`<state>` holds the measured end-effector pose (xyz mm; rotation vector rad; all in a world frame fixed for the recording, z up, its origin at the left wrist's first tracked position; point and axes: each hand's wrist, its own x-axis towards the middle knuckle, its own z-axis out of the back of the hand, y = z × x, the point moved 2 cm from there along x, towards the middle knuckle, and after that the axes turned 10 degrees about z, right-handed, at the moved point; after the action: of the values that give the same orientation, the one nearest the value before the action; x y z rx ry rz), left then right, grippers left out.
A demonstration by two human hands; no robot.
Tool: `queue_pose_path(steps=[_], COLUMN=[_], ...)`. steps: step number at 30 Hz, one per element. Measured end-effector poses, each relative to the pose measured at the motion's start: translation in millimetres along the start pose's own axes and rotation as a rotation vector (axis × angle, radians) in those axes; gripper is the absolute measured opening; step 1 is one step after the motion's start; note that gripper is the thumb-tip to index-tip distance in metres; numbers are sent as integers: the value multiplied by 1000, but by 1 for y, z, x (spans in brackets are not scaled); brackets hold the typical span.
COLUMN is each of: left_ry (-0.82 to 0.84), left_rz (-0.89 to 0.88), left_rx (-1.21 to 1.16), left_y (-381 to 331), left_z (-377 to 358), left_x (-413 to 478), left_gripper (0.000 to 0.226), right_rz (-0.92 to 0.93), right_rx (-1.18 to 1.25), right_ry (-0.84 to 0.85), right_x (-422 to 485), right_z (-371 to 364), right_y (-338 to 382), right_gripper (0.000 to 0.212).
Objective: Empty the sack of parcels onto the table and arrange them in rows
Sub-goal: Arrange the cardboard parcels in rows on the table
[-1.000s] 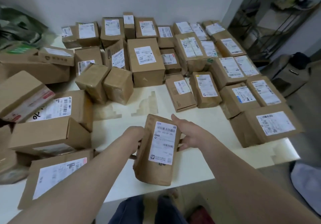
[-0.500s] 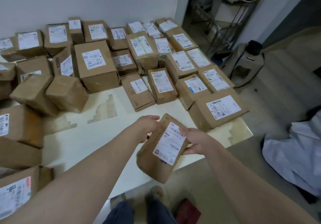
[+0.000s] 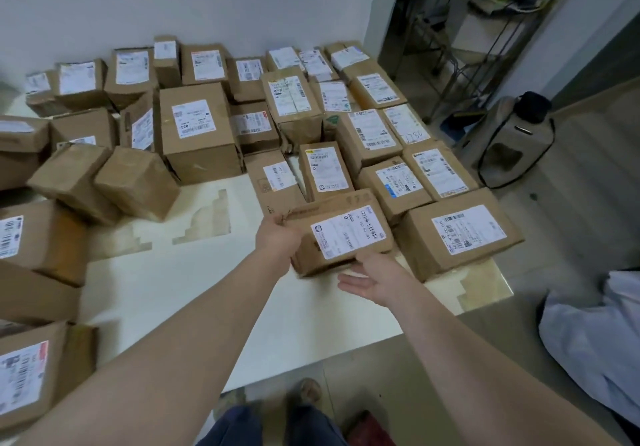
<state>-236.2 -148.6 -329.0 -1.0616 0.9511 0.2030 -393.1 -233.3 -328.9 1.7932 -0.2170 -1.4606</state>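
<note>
A brown cardboard parcel (image 3: 341,232) with a white label lies flat on the white table (image 3: 194,289), right beside a larger labelled box (image 3: 460,234) at the table's right front. My left hand (image 3: 278,237) grips the parcel's left end. My right hand (image 3: 369,281) hovers palm up just in front of the parcel, fingers apart, holding nothing. Many more brown parcels fill the table's back and right in rough rows; one tall box (image 3: 199,134) stands mid-back. No sack is visible.
Loose boxes (image 3: 136,182) pile up on the left, with larger ones (image 3: 41,241) at the left edge. A grey bag (image 3: 516,144) and a metal rack (image 3: 485,40) stand on the floor to the right. White cloth (image 3: 595,334) lies at the right edge.
The parcel went from held upright near the table's front edge to lying flat beside the right-hand boxes. My right hand has let go of it. The view swung right.
</note>
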Motion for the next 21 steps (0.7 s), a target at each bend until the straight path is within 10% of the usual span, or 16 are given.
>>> queue_pose_path(steps=[6, 15, 21], left_ry=[-166, -799, -718], left_rz=[-58, -367, -475], left_rx=[9, 717, 1092], left_y=[-16, -80, -84], left_z=[44, 211, 269], left_x=[13, 48, 84], left_gripper=[65, 55, 44], right_rz=[-261, -193, 253], right_rx=[-698, -711, -1179], right_ry=[479, 777, 261], right_x=[-10, -10, 12], right_z=[-42, -209, -292], right_y=[-1, 14, 19], right_gripper=[39, 48, 27])
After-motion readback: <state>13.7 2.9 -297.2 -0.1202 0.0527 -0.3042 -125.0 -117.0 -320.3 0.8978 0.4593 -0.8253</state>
